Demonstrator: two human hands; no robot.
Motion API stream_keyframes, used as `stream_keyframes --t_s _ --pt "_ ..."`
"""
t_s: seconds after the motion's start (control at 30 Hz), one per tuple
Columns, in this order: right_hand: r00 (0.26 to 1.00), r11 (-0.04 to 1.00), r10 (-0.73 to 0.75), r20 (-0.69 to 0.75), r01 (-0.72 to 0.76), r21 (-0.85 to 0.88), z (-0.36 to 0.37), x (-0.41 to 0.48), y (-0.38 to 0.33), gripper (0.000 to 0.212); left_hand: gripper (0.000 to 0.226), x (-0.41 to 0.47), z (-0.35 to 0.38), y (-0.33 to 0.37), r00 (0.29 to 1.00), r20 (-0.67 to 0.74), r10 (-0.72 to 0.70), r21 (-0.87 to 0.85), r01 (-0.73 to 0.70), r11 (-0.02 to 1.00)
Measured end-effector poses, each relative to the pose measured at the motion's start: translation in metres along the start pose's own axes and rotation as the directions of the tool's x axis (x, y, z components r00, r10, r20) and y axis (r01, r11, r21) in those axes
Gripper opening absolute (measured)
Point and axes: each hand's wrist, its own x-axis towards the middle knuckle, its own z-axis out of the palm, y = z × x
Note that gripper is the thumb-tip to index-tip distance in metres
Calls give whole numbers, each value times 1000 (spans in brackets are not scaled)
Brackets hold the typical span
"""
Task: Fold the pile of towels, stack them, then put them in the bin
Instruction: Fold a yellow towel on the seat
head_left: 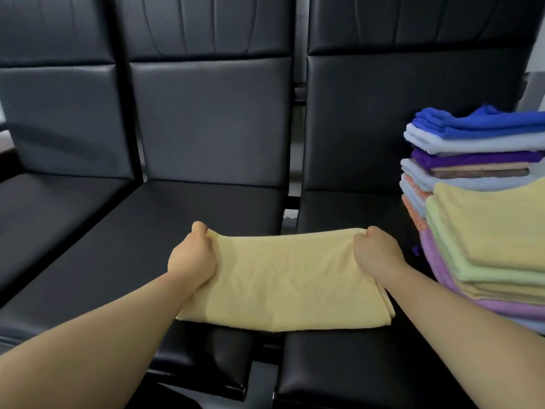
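While both hands gripped it, the yellow towel (283, 278) lay across two black seats (206, 208).
Left hand (191, 258) and right hand (376, 250) each pinched a far corner; folded towel stack (483, 231) stood just right of the right hand.

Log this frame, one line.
phase: folding | left hand: grips yellow towel | right hand: grips yellow towel | folded towels: right seat

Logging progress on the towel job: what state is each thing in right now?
yellow towel: partly folded, lying across two seats
left hand: grips its far left corner
right hand: grips its far right corner
near stack: folded, yellow towel on top
far stack: folded, blue towel on top
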Motion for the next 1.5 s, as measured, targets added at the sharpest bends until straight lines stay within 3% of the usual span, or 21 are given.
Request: stream_keyframes --t_s 0.27,0.33,0.4,0.5,0.57,0.63,0.7,0.83,0.97,1.03,1.07,1.13,1.2,1.27,1.33,1.4,1.5 --pt "998 998 -53 -22 53 -15 -3 -3 2 23 27 -3 6 7 996 -66 -65 -121 57 991" --pt "987 984 -151 -57 144 -106 -5 -11 3 32 31 -5 8 10 995 -83 -49 -66 44 997" --pt "945 920 -316 -89 282 -274 -7 -19 6 26 34 -11 8 17 991 -130 21 88 -9 996" --pt "871 823 -477 114 489 -291 -7 -27 8 18 23 -22 6 40 978 -101 184 212 -160 964" --pt "827 754 -480 291 559 -344 -7 -32 7 19 17 -33 10 63 968 71 239 97 -245 965" --pt "831 703 -443 338 555 -444 -13 -35 8 18 20 -46 20 88 926 256 279 -2 -288 958" --pt "858 674 -393 331 514 -532 -22 -38 11 18 25 -53 33 112 867 370 335 30 -372 928" --pt "894 656 -257 366 439 -613 -41 -56 22 26 38 -47 51 155 752 410 516 140 -612 779" --pt "896 686 -186 402 411 -601 -56 -78 47 25 44 -57 65 191 550 497 671 13 -778 628" --pt "897 711 -189 400 406 -574 -62 -83 59 24 45 -67 68 197 513 493 702 19 -814 581" --pt "897 729 -193 398 403 -554 -63 -84 63 22 44 -70 67 195 528 459 715 31 -813 581" --pt "892 758 -214 398 408 -509 -65 -86 67 16 44 -78 60 188 641 367 674 48 -737 674" --pt "885 784 -258 388 426 -451 -64 -87 69 14 54 -88 51 174 790 315 526 95 -578 811" --pt "878 810 -306 369 444 -384 -61 -88 70 17 67 -98 43 154 873 364 325 23 -357 934" --pt "866 831 -344 363 461 -312 -58 -89 71 21 74 -106 35 136 866 429 258 -177 -200 964" --pt "860 846 -366 355 466 -258 -56 -91 72 25 70 -119 27 128 835 441 330 -375 -163 913" --pt "866 871 -366 342 448 -201 -55 -92 73 24 51 -143 13 125 695 533 483 -588 -106 802"
